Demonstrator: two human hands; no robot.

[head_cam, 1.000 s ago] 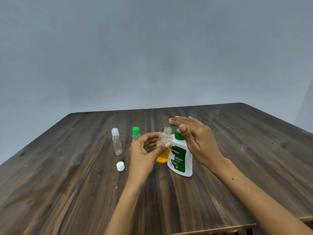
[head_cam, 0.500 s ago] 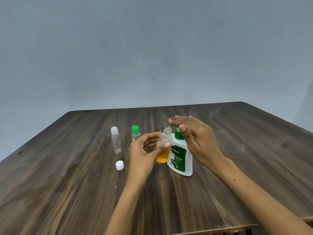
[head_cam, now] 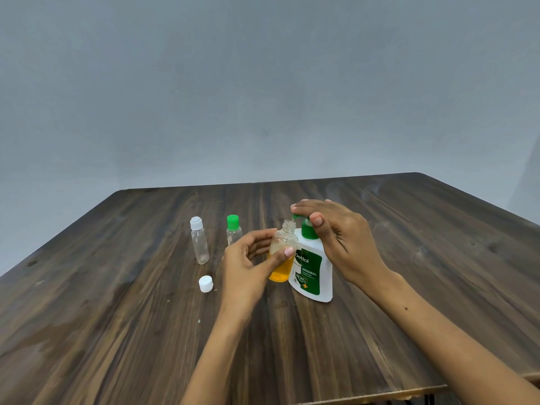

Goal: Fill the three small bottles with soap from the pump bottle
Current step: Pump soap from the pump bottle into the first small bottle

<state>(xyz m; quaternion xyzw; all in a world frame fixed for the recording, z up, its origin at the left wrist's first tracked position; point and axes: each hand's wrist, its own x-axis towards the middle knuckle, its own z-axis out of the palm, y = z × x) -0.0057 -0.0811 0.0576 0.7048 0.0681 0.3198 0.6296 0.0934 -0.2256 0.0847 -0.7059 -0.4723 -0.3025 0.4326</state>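
Note:
The white pump bottle (head_cam: 312, 273) with a green label stands on the table. My right hand (head_cam: 336, 238) lies flat over its green pump head, fingers straight. My left hand (head_cam: 248, 264) grips an uncapped small clear bottle (head_cam: 283, 258), about half full of orange soap, its mouth under the pump's spout. A small clear bottle with a white cap (head_cam: 199, 244) stands to the left. Beside it, a small bottle with a green cap (head_cam: 233, 232) stands partly hidden behind my left hand.
A loose white cap (head_cam: 206, 283) lies on the dark wooden table (head_cam: 117, 331) in front of the capped bottles. A plain grey wall rises behind the table's far edge. The table's near edge runs at the bottom right.

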